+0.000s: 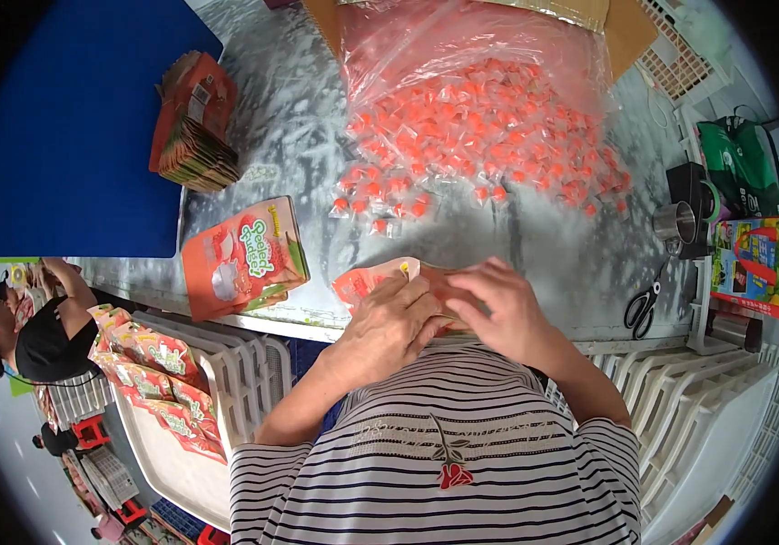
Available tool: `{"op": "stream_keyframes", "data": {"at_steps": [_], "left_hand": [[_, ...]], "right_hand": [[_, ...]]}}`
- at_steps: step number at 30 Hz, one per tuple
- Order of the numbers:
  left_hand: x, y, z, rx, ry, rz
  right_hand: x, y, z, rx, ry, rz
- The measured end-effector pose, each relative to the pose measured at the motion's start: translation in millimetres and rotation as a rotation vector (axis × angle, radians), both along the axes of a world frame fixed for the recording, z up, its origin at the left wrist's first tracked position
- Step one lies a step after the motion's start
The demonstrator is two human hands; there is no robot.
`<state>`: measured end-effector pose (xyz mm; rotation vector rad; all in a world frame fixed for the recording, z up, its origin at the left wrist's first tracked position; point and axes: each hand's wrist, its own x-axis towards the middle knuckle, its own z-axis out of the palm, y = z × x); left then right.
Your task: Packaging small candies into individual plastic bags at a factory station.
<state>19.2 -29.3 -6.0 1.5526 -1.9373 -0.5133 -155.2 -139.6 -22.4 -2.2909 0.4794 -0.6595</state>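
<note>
At the table's near edge, close to my body, is a red and pink candy pouch (367, 278). My left hand (384, 325) is closed round its left side, with the fingers bent over the front. My right hand (509, 311) grips the pouch's right side, thumb and fingers at its edge; much of the pouch is hidden between the hands. Just beyond lies a small cluster of wrapped red candies (388, 193), in front of a big heap of the same candies (498, 123). Flat pouches (235, 259) lie in a pile left of my hands.
An opened carton (627, 36) with a clear plastic liner (408, 45) stands behind the heap. More pouches (194, 123) stand at the far left beside a blue panel (90, 118). Black scissors (643, 309) lie right. Filled pouches (158, 377) rest on a white tray (167, 468) at lower left.
</note>
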Motion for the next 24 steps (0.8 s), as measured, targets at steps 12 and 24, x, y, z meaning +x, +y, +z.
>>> {"op": "stream_keyframes", "data": {"at_steps": [12, 24], "left_hand": [[15.3, 31.0, 27.0, 0.018, 0.025, 0.178], [23.2, 43.6, 20.4, 0.016, 0.074, 0.289]], "right_hand": [[13.6, -83.3, -95.9, -0.258, 0.196, -0.270], [81.0, -51.3, -95.0, -0.253, 0.151, -0.002]]}}
